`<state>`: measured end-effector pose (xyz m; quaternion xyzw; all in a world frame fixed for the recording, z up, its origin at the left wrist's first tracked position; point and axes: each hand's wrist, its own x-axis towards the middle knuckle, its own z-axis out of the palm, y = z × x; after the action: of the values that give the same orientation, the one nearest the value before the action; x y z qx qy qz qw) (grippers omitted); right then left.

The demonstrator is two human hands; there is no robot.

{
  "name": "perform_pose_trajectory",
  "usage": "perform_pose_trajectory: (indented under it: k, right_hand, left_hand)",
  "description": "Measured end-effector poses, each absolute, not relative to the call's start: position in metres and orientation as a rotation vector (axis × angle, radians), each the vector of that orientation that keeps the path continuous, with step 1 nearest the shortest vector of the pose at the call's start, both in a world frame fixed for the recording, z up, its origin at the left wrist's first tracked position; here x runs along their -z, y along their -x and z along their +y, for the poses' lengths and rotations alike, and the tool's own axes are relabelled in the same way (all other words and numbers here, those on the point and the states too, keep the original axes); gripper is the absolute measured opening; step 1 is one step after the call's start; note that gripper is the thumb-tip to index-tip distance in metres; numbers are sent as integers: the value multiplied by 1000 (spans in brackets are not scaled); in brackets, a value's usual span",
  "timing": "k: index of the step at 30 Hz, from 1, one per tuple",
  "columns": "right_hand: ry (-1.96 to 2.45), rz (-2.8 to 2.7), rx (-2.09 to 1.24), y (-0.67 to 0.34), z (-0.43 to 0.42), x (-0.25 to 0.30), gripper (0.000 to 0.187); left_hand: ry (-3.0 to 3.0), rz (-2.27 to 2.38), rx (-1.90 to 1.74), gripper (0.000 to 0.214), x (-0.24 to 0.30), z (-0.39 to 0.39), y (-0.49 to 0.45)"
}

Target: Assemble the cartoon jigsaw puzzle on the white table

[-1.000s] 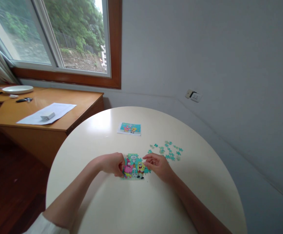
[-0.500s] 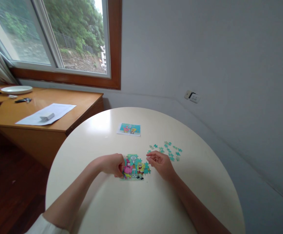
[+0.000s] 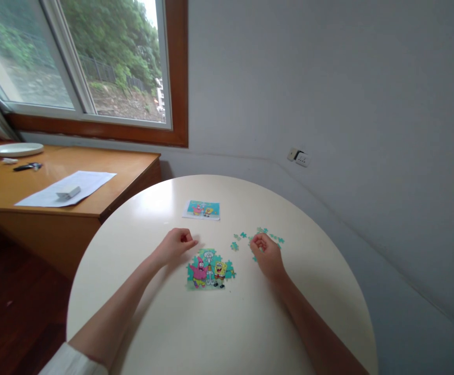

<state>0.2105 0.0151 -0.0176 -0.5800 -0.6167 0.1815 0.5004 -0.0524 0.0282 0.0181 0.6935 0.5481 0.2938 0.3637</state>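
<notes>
A partly joined jigsaw puzzle (image 3: 207, 275) lies flat on the round table, showing pink, yellow and pale green cartoon figures on a turquoise ground. Just beyond its upper left corner is my left hand (image 3: 175, 245), its fingers curled in and no piece visible in them. Loose turquoise puzzle pieces (image 3: 234, 246) are scattered to the right of the joined part. Over these, my right hand (image 3: 268, 254) has its fingers drawn together and covers some of the pieces. Whether a piece is between its fingertips is hidden.
A printed picture card (image 3: 202, 210) with the same figures lies farther back on the cream round table (image 3: 227, 333). On the left, a wooden desk (image 3: 133, 161) holds white paper (image 3: 94, 182), a small white block (image 3: 69, 192) and a white plate (image 3: 17, 149). A wall stands behind.
My left hand has lifted off the puzzle's left side and moved up, away from it. My right hand has shifted from the puzzle's right edge to the loose pieces. The view has turned slightly right.
</notes>
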Motion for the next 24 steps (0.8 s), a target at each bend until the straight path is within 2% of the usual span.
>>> perform_pose_trajectory:
  k: [2,6,10,19,24]
  right_hand:
    - [1418,-1605,-374,-208,14,19,13]
    - [1387,-1970,-237,-203,9,23,31]
    - [1425,-2183,-124,-200,6,28,31]
    - [1519,-2133,-93,-209,14,33,23]
    - [1510,-2086,-114,-210,16,34,28]
  left_hand:
    - [-1785,1429,-819,31,-18,29,52]
    - [-1786,1436,-861,32,-16,28,49]
    - [-1792,1450,-850,30,-12,28,47]
    - [-1799,1467,-840,32,-7,25,41]
    - [-1801,1475,-844,33,-6,23,39]
